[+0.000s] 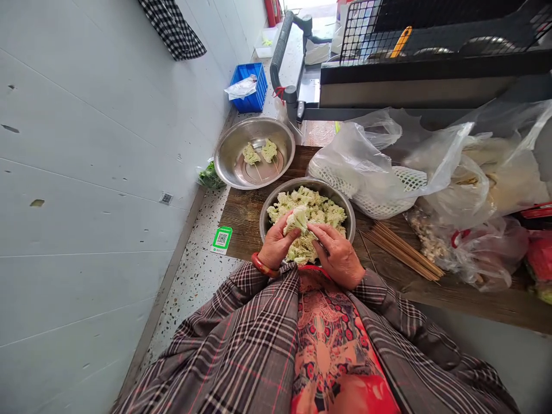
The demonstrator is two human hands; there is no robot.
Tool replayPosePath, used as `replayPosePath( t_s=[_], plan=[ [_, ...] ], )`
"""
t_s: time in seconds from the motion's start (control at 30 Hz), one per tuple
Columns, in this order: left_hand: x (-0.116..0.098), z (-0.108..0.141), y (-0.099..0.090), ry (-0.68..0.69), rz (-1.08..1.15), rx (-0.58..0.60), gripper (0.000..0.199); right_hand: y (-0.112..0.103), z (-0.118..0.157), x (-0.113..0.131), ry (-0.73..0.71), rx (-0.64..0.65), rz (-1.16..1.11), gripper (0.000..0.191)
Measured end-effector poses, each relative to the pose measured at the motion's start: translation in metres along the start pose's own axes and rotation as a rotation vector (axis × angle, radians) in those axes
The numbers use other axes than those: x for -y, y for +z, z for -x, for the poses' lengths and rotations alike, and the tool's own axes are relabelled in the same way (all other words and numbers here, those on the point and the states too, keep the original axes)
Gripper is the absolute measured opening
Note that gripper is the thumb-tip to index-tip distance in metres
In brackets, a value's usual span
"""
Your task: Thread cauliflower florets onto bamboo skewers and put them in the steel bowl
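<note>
L hand: L hand (276,244) grasps a cauliflower floret (296,220) btwn thumb & fingers, head side up/away, stem turned twd R hand.
R hand: R hand (335,251) has thumb & fingers bent in at the floret's stem end, touching or v. close; can't tell if anything thin is pinched there.
Floret pos.: held up over the near part of the florets bowl, left part of worktop (244,221), by its near edge.
Florets bowl: round metal florets bowl (350,210), full of loose florets (313,201); hands cover part of the near side.
Basin: wider metal basin (222,150) at worktop's far left corner, just beyond the bowl; 2 skewered florets (260,152) inside, side by side, sticks pointing twd near side.
Skewers: bundle of thin brown skewers (405,251) R of bowl, lying diag., ends twd near edge; 1 loose stick (368,250) btwn bundle & bowl.
Bags: clear plastic bag (366,152) w/ white netted items, far edge, R of bowl; more bags (491,178) twd right end; smaller bag (426,236) w/ pale pcs. just beside skewers.
QR card: green/white QR card (222,240) at near left corner.
Past left edge: bagged greens (210,176) by the wall, next to basin.
Past far edge: blue crate (261,89) w/ white plastic on top.
Wrist: red-brown bangle (264,267) on L.
</note>
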State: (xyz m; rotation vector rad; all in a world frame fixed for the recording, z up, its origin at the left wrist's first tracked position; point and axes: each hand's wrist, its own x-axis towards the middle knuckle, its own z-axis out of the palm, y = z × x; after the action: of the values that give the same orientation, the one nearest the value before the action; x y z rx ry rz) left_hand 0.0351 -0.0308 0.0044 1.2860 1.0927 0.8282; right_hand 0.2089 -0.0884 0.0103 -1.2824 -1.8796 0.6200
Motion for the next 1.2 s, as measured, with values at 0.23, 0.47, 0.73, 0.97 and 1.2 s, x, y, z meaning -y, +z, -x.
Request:
replayPosePath(
  t_s=[0.23,0.47,0.73,0.97,1.2],
  plan=[
    [-0.001,0.002,-0.004,0.054,-0.146,-0.018,0.058,0.003,-0.005,-0.002,0.047,0.006,-0.047,0.033],
    [0.009,0.001,-0.004,0.085,-0.224,-0.032,0.057,0.013,-0.01,-0.003,0.096,-0.082,-0.017,0.022],
    [0.014,-0.002,-0.002,0.078,-0.152,-0.015,0.055,0.027,-0.008,-0.011,0.192,-0.155,-0.028,0.021],
    [0.03,-0.003,0.004,-0.202,0.359,-0.024,0.06,0.027,-0.002,-0.007,0.09,-0.094,0.102,0.024],
    [0.033,-0.002,0.008,-0.218,0.553,-0.001,0.039,0.026,0.0,-0.006,0.024,0.009,0.164,0.034]
  ],
)
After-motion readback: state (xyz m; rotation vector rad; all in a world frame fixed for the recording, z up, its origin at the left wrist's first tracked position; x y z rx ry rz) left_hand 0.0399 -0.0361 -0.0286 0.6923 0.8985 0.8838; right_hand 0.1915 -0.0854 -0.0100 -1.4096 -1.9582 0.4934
